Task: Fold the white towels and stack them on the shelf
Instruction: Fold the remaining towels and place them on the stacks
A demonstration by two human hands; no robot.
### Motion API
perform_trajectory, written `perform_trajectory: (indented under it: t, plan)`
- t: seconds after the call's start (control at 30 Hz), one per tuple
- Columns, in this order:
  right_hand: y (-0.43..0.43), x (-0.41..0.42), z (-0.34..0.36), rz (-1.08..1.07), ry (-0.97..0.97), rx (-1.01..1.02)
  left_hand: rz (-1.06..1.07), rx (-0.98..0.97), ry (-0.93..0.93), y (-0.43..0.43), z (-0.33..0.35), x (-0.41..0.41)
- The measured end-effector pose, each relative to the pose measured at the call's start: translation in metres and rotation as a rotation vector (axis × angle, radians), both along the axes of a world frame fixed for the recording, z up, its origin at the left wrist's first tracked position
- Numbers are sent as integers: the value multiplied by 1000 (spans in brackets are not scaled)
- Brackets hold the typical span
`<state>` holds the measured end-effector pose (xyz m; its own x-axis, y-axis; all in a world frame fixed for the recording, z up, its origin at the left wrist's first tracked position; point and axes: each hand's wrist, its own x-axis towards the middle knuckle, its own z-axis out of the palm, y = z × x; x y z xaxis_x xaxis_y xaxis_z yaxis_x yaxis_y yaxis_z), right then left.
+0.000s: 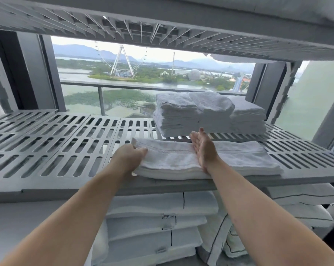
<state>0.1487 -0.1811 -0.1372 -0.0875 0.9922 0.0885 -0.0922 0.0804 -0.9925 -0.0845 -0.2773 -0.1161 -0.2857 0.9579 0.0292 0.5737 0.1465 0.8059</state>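
Towel [233, 159] on slatted shelf [47, 144] | window [135, 77] behind | linens [158, 206] below, perhaps pillowcases

— What colour is the folded towel [229, 160] at the front?
— White, with a woven band of the same white running along its length.
— And the stack of towels [210, 114] behind it?
— Also white and plain, greyer in the folds.
— The shelf [47, 146]?
— Pale grey, with rows of dark slots all over.
— Below?
— White linens [162, 204] with thin black lines. One has a white label [169, 216] with black print.
— Any other colour?
— Red, on a nail [201, 129] of the right hand [202, 150].
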Motion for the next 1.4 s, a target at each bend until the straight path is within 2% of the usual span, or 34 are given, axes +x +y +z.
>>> perform_trajectory:
  t: [0.1,0.17,0.23,0.33,0.47,0.6,0.7,0.87,1.0,1.17,1.27,1.4]
  plan:
    - [0,-7,3,-3,-488,44,-53,-65,-465,-5,11,10]
    - [-3,-12,-2,-46,-727,124,-76,-33,-544,-7,17,15]
    - [-8,-15,-5,-66,-773,191,-58,98,-508,-6,19,18]
    - [-7,-16,-5,-91,-729,180,14,266,-423,-2,14,20]
    - [-4,-13,-6,-74,-616,148,99,347,-567,-4,-2,27]
    - [1,-8,-7,-59,-508,160,212,439,-625,-7,-2,45]
    - [3,-8,-7,-17,-296,92,256,532,-644,-6,12,63]
    - [6,12,10,115,64,-101,285,650,-524,6,49,111]
    - [13,70,42,138,136,-103,235,688,-322,17,68,163]
    - [21,125,92,359,175,-174,177,711,-10,33,75,234]
    - [27,150,107,423,83,-206,160,718,92,40,70,273]
    - [44,179,101,402,-45,-192,64,590,107,48,62,310]
